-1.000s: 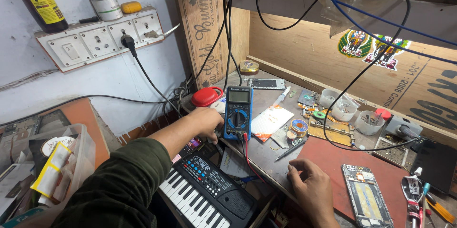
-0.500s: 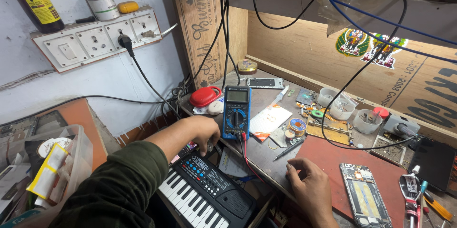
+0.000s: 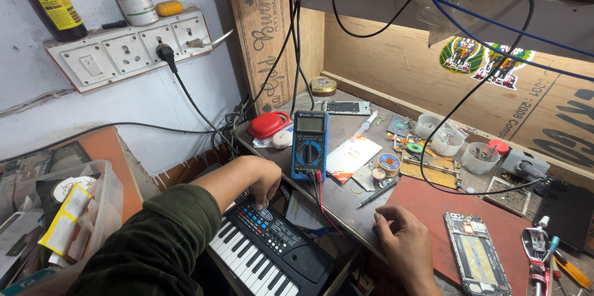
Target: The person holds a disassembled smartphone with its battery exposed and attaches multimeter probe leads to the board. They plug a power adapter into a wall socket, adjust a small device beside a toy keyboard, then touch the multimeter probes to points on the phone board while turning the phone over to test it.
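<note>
Head view, workshop scene. The counter, cluttered and grey, extends ahead of both hands. A small black toy keyboard lies below its near edge, directly beneath the left hand; that hand's grip is loosely curled, fingertips pressed down on the keyboard's upper button panel, clamped on nothing. Just right of the left hand stands a blue-cased multimeter, its red and black leads trailing toward the right hand. Beyond the left hand sits a red oval case. The right hand rests on the counter edge, fingers bent together; whether it pinches anything cannot be told. Right of it lies an opened phone on a red mat. A black pen-like tool lies just beyond the right hand.
</note>
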